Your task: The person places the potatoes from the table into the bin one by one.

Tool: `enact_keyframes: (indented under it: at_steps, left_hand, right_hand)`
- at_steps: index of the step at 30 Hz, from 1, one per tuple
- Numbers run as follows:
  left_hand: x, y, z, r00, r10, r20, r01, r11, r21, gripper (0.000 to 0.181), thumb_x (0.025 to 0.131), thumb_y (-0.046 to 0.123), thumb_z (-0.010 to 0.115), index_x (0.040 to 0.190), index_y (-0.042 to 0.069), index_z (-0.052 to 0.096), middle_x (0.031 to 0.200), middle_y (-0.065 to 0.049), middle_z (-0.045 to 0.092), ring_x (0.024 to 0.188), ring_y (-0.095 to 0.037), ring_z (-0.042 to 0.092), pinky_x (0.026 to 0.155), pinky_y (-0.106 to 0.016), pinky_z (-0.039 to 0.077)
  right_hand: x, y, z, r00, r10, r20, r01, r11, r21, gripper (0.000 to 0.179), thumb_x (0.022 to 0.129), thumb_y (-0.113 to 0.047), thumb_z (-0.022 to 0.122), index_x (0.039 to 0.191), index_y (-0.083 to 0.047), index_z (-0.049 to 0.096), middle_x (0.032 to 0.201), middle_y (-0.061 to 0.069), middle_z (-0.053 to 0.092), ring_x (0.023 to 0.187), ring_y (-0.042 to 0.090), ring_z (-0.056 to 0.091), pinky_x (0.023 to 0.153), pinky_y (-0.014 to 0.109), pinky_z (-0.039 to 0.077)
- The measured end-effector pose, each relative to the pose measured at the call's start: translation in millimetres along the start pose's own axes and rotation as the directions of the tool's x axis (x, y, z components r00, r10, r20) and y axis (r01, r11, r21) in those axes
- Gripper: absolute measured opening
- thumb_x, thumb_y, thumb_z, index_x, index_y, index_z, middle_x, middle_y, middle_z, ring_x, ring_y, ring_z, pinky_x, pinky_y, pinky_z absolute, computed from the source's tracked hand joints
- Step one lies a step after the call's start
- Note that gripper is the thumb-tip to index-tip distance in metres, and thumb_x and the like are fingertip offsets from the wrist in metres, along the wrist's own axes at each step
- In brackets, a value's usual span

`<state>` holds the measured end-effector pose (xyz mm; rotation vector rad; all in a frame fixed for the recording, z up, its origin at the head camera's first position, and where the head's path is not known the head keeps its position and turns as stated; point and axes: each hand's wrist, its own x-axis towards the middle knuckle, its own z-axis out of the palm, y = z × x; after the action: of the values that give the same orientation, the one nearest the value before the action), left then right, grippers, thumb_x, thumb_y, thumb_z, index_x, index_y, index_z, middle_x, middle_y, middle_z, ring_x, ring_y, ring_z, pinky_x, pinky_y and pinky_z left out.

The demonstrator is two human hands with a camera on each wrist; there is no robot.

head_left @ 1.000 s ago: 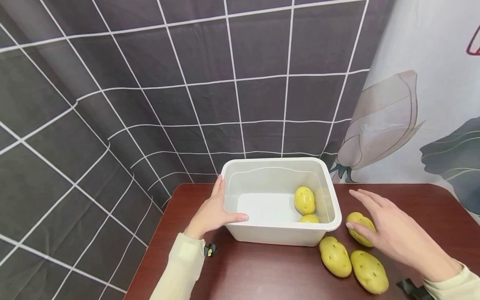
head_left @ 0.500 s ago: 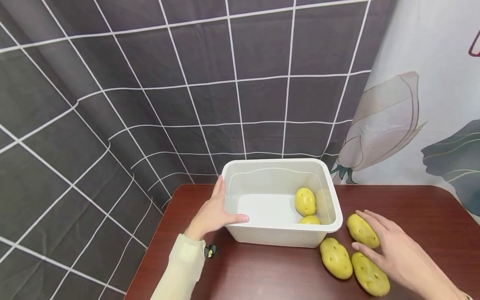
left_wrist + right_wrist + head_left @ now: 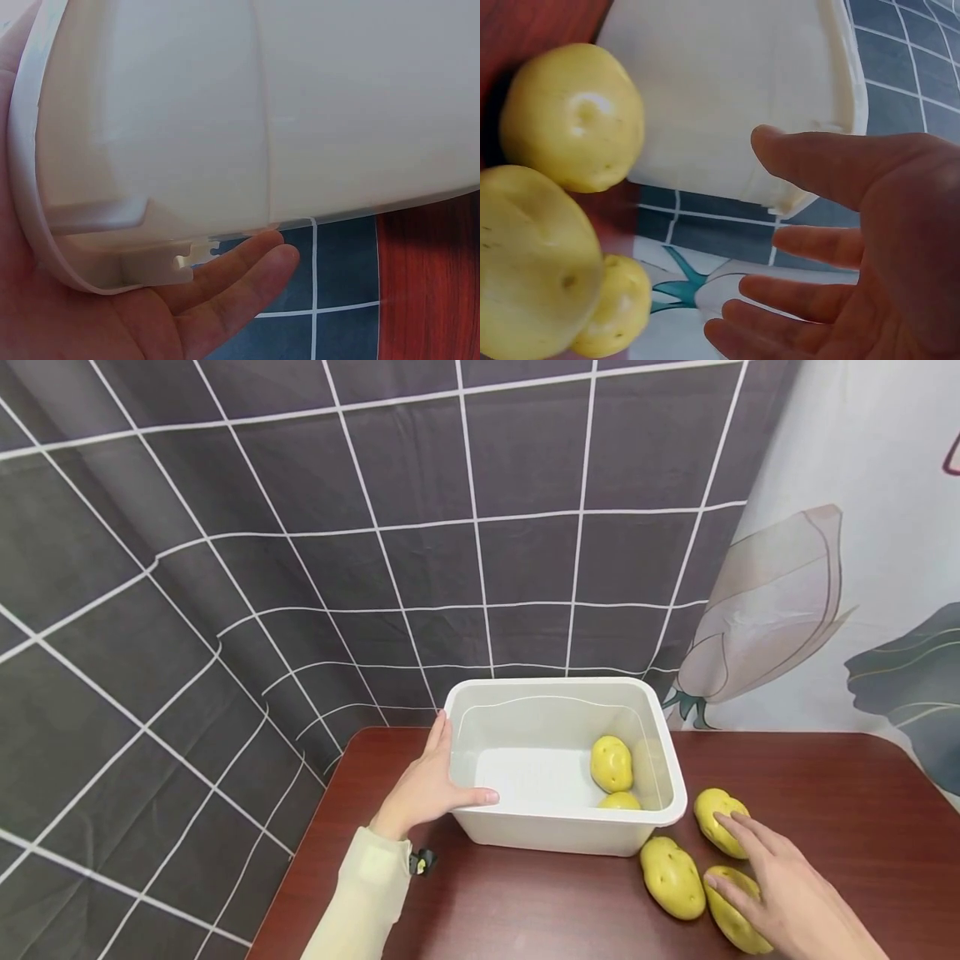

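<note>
In the head view, a white plastic bin [image 3: 555, 831] holds two yellow potatoes, the upper one [image 3: 611, 763] by its right wall and the lower one [image 3: 619, 800] partly hidden by the front rim. My left hand [image 3: 423, 785] rests against the bin's front left corner, thumb stretched along the front rim and fingers extended along the left side. Three more potatoes lie right of the bin: a near-left one [image 3: 672, 877], a far one [image 3: 721, 822] and a near-right one [image 3: 731, 914]. Over the near-right one hovers my right hand [image 3: 798, 889], fingers spread, partly covering it and holding nothing.
All of this stands on a reddish-brown table [image 3: 525, 910]. Close behind the bin hangs a dark grid-patterned curtain [image 3: 525, 560], which continues along the left. A pale flower-print curtain [image 3: 892, 443] hangs at the right.
My right hand has moved down and toward me, from over the far potato to over the near-right one. My left hand, the bin and the potatoes appear to stay in place.
</note>
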<state>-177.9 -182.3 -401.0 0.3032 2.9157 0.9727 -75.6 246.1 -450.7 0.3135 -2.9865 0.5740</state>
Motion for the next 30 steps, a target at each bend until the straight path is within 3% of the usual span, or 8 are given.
enact_keyframes:
  at_steps: [8, 11, 16, 18, 30]
  left_hand:
    - [-0.3, -1.4, 2.0, 1.0, -0.007, -0.002, 0.007, 1.0, 0.004, 0.136, 0.066, 0.064, 0.085, 0.162, 0.008, 0.005, 0.169, 0.002, 0.0, 0.126, -0.036, 0.055, 0.099, -0.05, 0.048]
    - [-0.6, -2.3, 2.4, 1.0, -0.006, -0.004, 0.006, 1.0, 0.011, 0.137, 0.066, 0.065, 0.085, 0.162, 0.008, 0.005, 0.169, 0.002, 0.0, 0.127, -0.037, 0.055, 0.1, -0.05, 0.047]
    - [-0.8, -3.0, 1.9, 1.0, 0.002, -0.014, -0.002, 1.0, 0.027, 0.139, 0.064, 0.069, 0.083, 0.162, 0.007, 0.006, 0.169, 0.001, 0.0, 0.124, -0.037, 0.057, 0.099, -0.049, 0.048]
    - [-0.7, -2.8, 1.6, 1.0, 0.005, -0.014, -0.005, 1.0, 0.025, 0.139, 0.064, 0.07, 0.083, 0.162, 0.006, 0.007, 0.169, 0.001, 0.0, 0.125, -0.037, 0.056, 0.099, -0.049, 0.048]
    - [0.4, -1.6, 0.8, 1.0, 0.003, -0.003, -0.003, 0.999, 0.036, 0.139, 0.065, 0.071, 0.082, 0.161, 0.006, 0.007, 0.169, 0.002, -0.001, 0.126, -0.038, 0.055, 0.101, -0.05, 0.047]
  right_hand:
    - [-14.4, 14, 27, 0.987, -0.075, -0.139, 0.075, 0.997, -0.004, 0.077, 0.068, -0.026, 0.093, 0.128, 0.008, 0.057, 0.126, 0.032, 0.053, 0.11, 0.049, 0.054, 0.082, 0.062, 0.047]
    - [-18.4, 19, 34, 0.992, -0.062, -0.113, 0.063, 0.998, 0.008, 0.078, 0.069, -0.027, 0.092, 0.129, 0.006, 0.055, 0.126, 0.031, 0.053, 0.109, 0.049, 0.054, 0.081, 0.063, 0.047]
    - [-21.1, 24, 42, 0.999, 0.043, 0.026, -0.044, 0.999, 0.026, 0.085, 0.078, -0.04, 0.086, 0.138, 0.005, 0.047, 0.132, 0.035, 0.045, 0.113, 0.057, 0.049, 0.083, 0.069, 0.044]
    - [-22.4, 26, 46, 0.998, 0.052, 0.034, -0.053, 0.998, 0.031, 0.086, 0.078, -0.043, 0.085, 0.139, 0.005, 0.047, 0.133, 0.036, 0.043, 0.113, 0.058, 0.048, 0.082, 0.07, 0.044]
    - [-37.2, 43, 72, 0.996, 0.02, -0.089, -0.013, 0.997, 0.079, 0.086, 0.072, -0.04, 0.09, 0.137, 0.002, 0.05, 0.135, 0.032, 0.045, 0.111, 0.054, 0.05, 0.081, 0.068, 0.043]
